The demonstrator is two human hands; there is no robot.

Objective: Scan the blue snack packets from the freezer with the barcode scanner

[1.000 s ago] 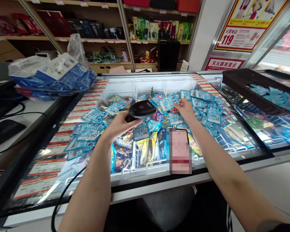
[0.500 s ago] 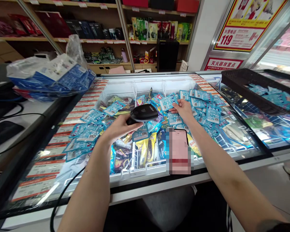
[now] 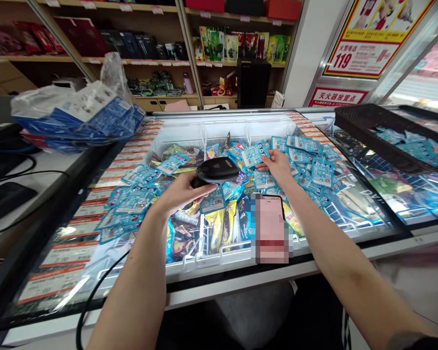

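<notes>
My left hand (image 3: 184, 192) is wrapped round the handle of a black barcode scanner (image 3: 218, 170), whose head points to the right over the glass lid. In my right hand (image 3: 276, 164) the fingers pinch the right edge of a blue packet (image 3: 253, 154), tilted up with its printed side toward me. Many like packets lie around it: a heap on the right (image 3: 308, 160) and a pile on the left (image 3: 133, 199). One dark blue packet (image 3: 213, 200) rests below the scanner. A phone (image 3: 272, 218), partly blurred out, lies near the front edge, between my forearms.
Beneath the glass, the freezer (image 3: 237, 282) holds wrapped ice creams. A dark basket (image 3: 387, 138) with more blue packets stands at the right. Bagged blue-and-white packages (image 3: 80, 114) sit at the left. The scanner's cable (image 3: 95, 291) hangs over the front edge. Stocked shelves (image 3: 142, 58) stand behind.
</notes>
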